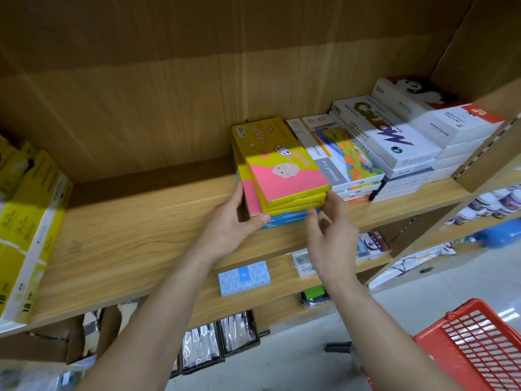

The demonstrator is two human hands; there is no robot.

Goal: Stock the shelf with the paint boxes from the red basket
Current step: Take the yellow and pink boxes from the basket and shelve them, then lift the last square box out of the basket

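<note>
A stack of yellow-and-pink paint boxes (282, 162) lies on the wooden shelf (135, 230), with a blue box at its bottom. My left hand (231, 224) presses against the stack's left side, thumb on the blue box's front corner. At the stack's front right corner is my right hand (327, 232), fingers apart and touching the lower boxes. The red basket (473, 342) is at the bottom right, near the floor; what it holds is not visible.
Right of the stack lie piles of colourful and white paint boxes (377, 142). Yellow boxes (28, 221) stand at the shelf's left end. Lower shelves hold a pale blue box (244, 277) and small packs. A shelf upright (485, 153) rises at the right.
</note>
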